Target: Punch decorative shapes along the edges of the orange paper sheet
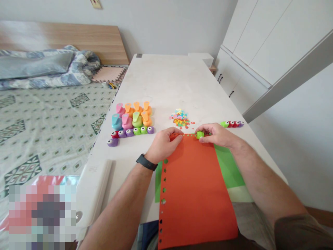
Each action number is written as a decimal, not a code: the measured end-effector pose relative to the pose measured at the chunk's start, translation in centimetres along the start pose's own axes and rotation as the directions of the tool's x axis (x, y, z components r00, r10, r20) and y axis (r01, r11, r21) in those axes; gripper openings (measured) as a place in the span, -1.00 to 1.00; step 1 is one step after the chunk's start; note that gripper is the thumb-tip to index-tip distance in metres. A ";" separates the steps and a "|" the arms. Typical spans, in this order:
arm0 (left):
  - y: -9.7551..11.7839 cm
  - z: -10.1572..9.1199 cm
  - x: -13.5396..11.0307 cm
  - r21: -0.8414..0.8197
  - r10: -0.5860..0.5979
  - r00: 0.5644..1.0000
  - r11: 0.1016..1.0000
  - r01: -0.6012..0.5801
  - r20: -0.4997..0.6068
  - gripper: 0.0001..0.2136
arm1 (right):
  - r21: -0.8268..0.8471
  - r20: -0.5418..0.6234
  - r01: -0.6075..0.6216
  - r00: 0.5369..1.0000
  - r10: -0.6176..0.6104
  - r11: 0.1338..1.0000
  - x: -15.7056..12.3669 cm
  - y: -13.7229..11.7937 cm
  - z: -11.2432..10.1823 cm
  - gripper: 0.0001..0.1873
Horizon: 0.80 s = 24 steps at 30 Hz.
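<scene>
An orange sheet of paper (192, 187) lies before me, its near end hanging past the table edge. Punched shapes run down its left side and along its far edge. My left hand (170, 140) pinches the far left corner between thumb and fingers. In my right hand (213, 135) is a small green craft punch (200, 135), set at the sheet's far edge toward the right. Green paper (230, 166) lies beneath the orange sheet. Just beyond the hands sits a pile of small colourful paper cutouts (180, 118).
Large craft punches (126, 121) and a row of small punches (129, 132) stand to the left. More small punches (234, 124) are at the right. A white paper trimmer (95, 194) lies at the left table edge; a bed (59, 114) is beyond.
</scene>
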State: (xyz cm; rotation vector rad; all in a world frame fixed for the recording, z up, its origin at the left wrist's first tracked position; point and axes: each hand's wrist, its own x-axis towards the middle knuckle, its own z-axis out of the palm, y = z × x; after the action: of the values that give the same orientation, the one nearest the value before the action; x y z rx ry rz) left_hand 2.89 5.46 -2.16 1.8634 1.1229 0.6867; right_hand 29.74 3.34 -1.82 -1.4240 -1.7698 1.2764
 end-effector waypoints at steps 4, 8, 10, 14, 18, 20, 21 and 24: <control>0.0 0.0 0.0 -0.003 -0.005 1.000 1.000 0.005 0.000 -0.75 | -0.013 -0.001 -0.007 1.000 0.007 1.000 0.0 0.1 0.0 -0.64; 0.0 0.1 0.0 0.012 -0.001 1.000 1.000 0.001 0.004 -0.75 | -0.042 -0.010 -0.010 1.000 0.009 0.999 0.2 0.2 0.1 -0.66; 0.0 0.1 0.0 0.007 -0.002 1.000 1.000 0.002 0.006 -0.74 | -0.055 -0.015 -0.011 1.000 0.010 0.998 0.2 0.2 0.2 -0.67; 0.1 0.0 0.1 0.013 -0.002 1.000 1.000 0.002 -0.001 -0.74 | -0.074 -0.019 -0.021 1.000 0.020 0.997 0.3 0.2 0.3 -0.67; 0.4 0.0 0.1 0.012 -0.007 1.000 1.000 0.007 0.002 -0.75 | -0.077 -0.025 -0.039 0.999 0.037 0.996 0.4 0.2 0.4 -0.66; 0.4 0.0 0.1 0.013 -0.016 1.000 1.000 0.016 0.003 -0.76 | -0.075 -0.026 -0.044 0.999 0.042 0.996 0.4 0.2 0.4 -0.66; 0.5 0.0 0.1 0.016 -0.023 1.000 1.000 0.023 0.004 -0.76 | -0.071 -0.025 -0.043 0.999 0.042 0.997 0.4 0.1 0.4 -0.66; 0.4 0.0 0.0 0.028 -0.032 0.999 0.999 0.032 0.002 -0.76 | -0.069 -0.024 -0.045 0.999 0.043 0.997 0.4 -0.1 0.5 -0.68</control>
State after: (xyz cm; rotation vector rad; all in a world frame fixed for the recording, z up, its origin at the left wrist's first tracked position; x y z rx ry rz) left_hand 3.10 5.39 -1.84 1.8648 1.1637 0.6530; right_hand 29.14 3.51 -2.02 -1.5176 -1.7928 1.2269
